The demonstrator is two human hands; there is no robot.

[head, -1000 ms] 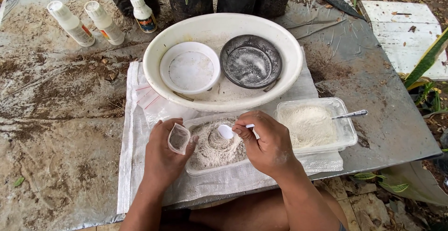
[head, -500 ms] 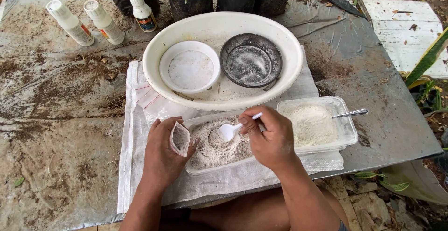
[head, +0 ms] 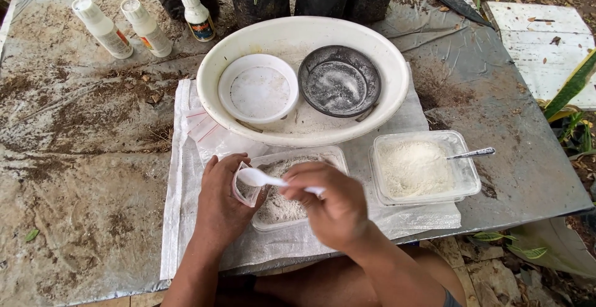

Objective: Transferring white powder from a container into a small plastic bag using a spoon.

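Pinching white spoon (head: 261, 177), right hand (head: 326, 203) tips its bowl into small clear bag (head: 244, 186); left hand (head: 221, 203) grips bag open above powder tray (head: 292, 190).

Left hand (head: 222, 204): palm down, fingers curled, thumb and fingertips pinching closed at its right side. Right hand (head: 329, 204): just beside it, knuckles up, fingers clenched in a grip. Both forearms bare, converging from below.
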